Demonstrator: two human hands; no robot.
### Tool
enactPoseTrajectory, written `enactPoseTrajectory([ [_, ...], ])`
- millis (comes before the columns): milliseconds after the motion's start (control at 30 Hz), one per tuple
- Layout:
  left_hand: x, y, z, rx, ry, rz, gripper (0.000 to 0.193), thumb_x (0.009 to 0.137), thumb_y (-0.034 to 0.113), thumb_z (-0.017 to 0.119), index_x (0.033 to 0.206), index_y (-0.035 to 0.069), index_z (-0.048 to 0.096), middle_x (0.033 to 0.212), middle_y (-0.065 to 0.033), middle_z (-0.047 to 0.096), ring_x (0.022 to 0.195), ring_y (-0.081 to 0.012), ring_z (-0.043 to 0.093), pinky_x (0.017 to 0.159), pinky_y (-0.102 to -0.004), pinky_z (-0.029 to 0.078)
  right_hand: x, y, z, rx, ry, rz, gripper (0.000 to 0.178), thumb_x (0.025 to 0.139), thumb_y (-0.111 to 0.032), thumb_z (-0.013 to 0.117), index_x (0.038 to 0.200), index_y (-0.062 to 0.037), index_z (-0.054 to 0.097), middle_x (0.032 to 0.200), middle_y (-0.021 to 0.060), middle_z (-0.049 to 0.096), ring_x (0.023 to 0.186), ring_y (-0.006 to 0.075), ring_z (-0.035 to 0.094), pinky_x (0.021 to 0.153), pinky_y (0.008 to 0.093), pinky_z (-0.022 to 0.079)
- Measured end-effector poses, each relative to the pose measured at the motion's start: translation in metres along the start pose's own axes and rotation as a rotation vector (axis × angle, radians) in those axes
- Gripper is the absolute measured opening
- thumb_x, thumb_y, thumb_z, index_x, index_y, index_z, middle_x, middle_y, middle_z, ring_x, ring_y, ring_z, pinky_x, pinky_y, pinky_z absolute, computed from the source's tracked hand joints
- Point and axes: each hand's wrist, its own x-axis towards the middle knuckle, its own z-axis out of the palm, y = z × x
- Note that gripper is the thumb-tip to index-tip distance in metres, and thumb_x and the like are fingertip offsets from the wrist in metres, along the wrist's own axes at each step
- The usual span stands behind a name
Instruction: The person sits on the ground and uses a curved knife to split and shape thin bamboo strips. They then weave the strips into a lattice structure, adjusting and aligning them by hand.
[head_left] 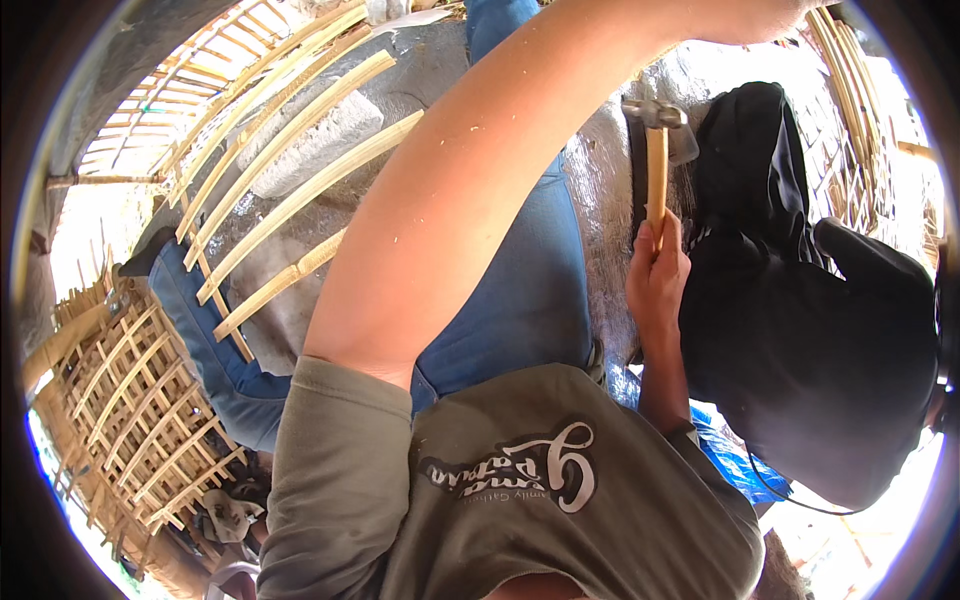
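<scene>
Hammer juts beyond right grip, wrapped round its handle; left grip, cannot tell

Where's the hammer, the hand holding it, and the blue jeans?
Hammer (657, 172): head view, on its wooden handle.
Right hand (657, 274): head view, middle of the hand.
Blue jeans (530, 290): head view, on a leg.

Strong white light comes through the pale slatted bamboo frame at upper left and from the right side, burning the background out to white. The wrinkled, shiny grey sheet throws back glare. Folds sink into near-black on the bulky black fabric bundle, its lower part veiled in milky haze. Fisheye distortion curves the outer areas, with violet-blue fringing and dark corners.
</scene>
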Motion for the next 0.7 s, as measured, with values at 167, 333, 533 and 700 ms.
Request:
enactPoseTrajectory([
  [167, 0.02, -0.077, -0.006, -0.525, -0.271, 0.833, 0.062, 0.109, 0.052, 0.035, 0.112, -0.002, 0.065, 0.065, -0.0086, 0.056, 0.064, -0.0212, 0.059, 0.07, -0.0402, 0.052, 0.003, -0.018, -0.005, 0.262, 0.125, 0.055, 0.032, 0.103, -0.013, 0.056, 0.132, 0.0, 0.051, 0.067, 0.009, 0.054, 0.052, 0.0147, 0.055, 0.05, 0.0316, 0.041],
  [333, 0.023, -0.076, -0.006, -0.508, -0.238, 0.82, 0.065, 0.109, 0.054, 0.032, 0.108, -0.002, 0.065, 0.067, -0.009, 0.057, 0.065, -0.0206, 0.058, 0.068, -0.0396, 0.052, 0.011, -0.013, 0.003, 0.048, 0.093, -0.04, 0.031, 0.103, -0.011, 0.055, 0.131, -0.0006, 0.051, 0.067, 0.0141, 0.056, 0.053, 0.0244, 0.057, 0.052, 0.0386, 0.043],
  [533, -0.026, -0.035, -0.008, -0.343, 0.193, 0.437, 0.065, 0.108, 0.055, 0.032, 0.1, 0.0, 0.064, 0.068, -0.0061, 0.056, 0.065, -0.0179, 0.056, 0.065, -0.0389, 0.05, -0.003, 0.012, 0.016, 0.034, -0.041, 0.148, 0.021, 0.104, -0.012, 0.054, 0.122, -0.0023, 0.053, 0.068, 0.0187, 0.056, 0.056, 0.0348, 0.06, 0.053, 0.0449, 0.042],
  [700, 0.019, -0.102, -0.014, -0.577, -0.065, 0.9, 0.059, 0.109, 0.053, 0.033, 0.093, 0.003, 0.06, 0.063, -0.0025, 0.048, 0.06, -0.0129, 0.053, 0.058, -0.0323, 0.046, -0.006, 0.051, 0.039, -0.036, -0.059, 0.151, 0.024, 0.103, -0.014, 0.055, 0.124, -0.0027, 0.052, 0.077, 0.0271, 0.063, 0.067, 0.048, 0.063, 0.058, 0.0531, 0.045],
])
